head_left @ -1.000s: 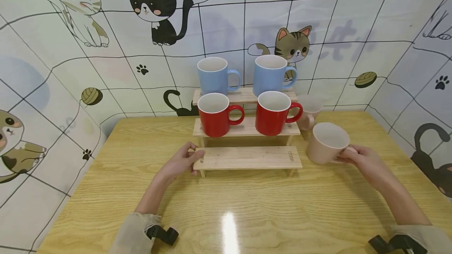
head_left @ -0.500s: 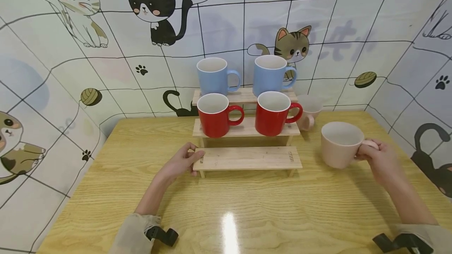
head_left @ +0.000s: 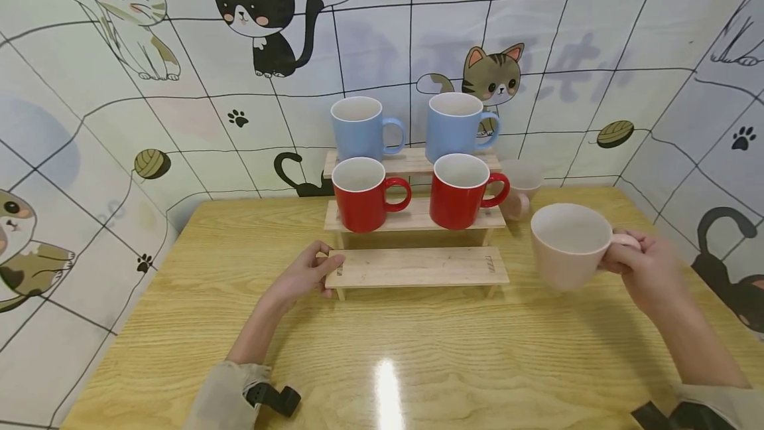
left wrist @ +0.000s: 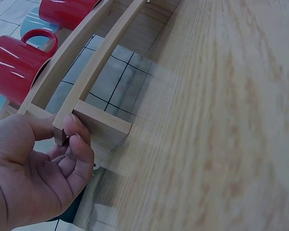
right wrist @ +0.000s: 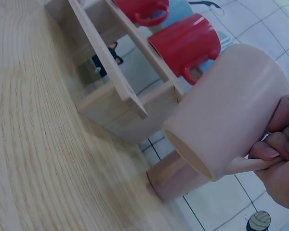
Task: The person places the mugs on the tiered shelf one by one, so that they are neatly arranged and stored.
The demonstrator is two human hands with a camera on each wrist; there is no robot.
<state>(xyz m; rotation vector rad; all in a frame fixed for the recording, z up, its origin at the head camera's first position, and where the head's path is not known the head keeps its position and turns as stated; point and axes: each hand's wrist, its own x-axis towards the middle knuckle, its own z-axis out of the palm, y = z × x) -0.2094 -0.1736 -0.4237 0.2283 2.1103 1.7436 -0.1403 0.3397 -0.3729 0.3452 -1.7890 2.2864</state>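
A pale pink mug (head_left: 566,251) is held by its handle in my right hand (head_left: 647,271), raised above the table to the right of a stepped wooden rack (head_left: 418,267). In the right wrist view the fingers curl round the mug's handle (right wrist: 243,166). My left hand (head_left: 304,274) pinches the left end of the rack's lowest step, thumb on top and fingers below, as the left wrist view shows. Two red mugs (head_left: 361,201) (head_left: 456,198) stand on the middle step. On the top step stand two light blue mugs (head_left: 358,131) (head_left: 455,128). The lowest step bears nothing.
Another pale pink mug (head_left: 522,181) stands on the table behind the rack's right end, partly hidden by a red mug's handle. The wooden table (head_left: 209,251) is bordered by a cat-patterned backdrop (head_left: 382,52) at the back and sides.
My right hand has lifted the pink mug off the table, carrying it right at first, then slightly left and closer. The left hand has stayed on the rack.
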